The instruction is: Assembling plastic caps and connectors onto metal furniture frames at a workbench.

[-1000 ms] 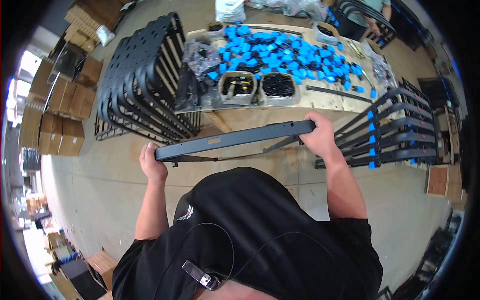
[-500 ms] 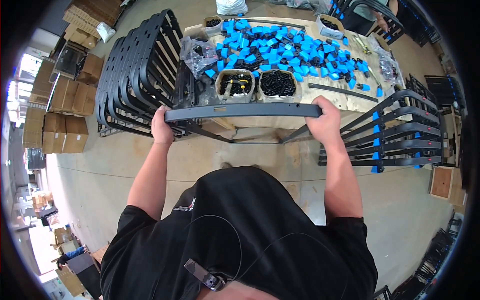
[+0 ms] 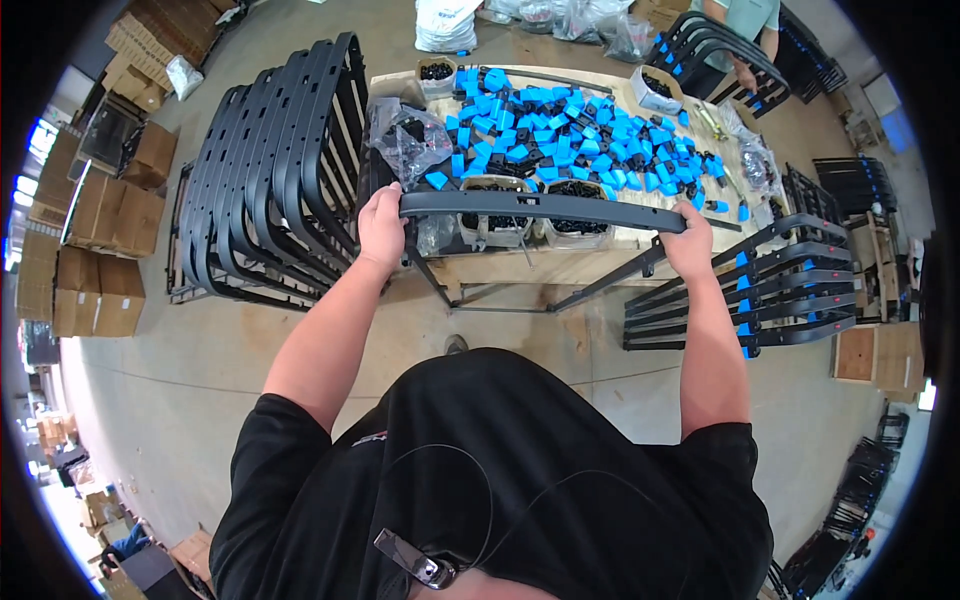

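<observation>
A dark grey metal frame point(image 3: 560, 207) with a long, slightly bowed top bar hangs upright in front of me, its legs slanting down toward the floor. My left hand point(image 3: 383, 228) is closed around the bar's left corner. At the opposite corner my right hand point(image 3: 690, 243) grips it. Behind the bar, at the near edge of the wooden table point(image 3: 520, 270), two tubs of small black parts are partly hidden. Farther back on the tabletop lies a heap of blue and black plastic pieces point(image 3: 560, 130).
On the left stands a row of similar dark frames point(image 3: 265, 190). More frames with blue pieces point(image 3: 785, 285) are stacked at right. A plastic bag point(image 3: 410, 140) lies on the table's left side. Beyond the far right corner, a person point(image 3: 760, 20) stands by other frames. Cardboard boxes point(image 3: 110, 215) pile up far left.
Both hands have carried the frame rightward, away from the row at left and across the table's front. The bar now covers part of the two tubs. More of the other person shows.
</observation>
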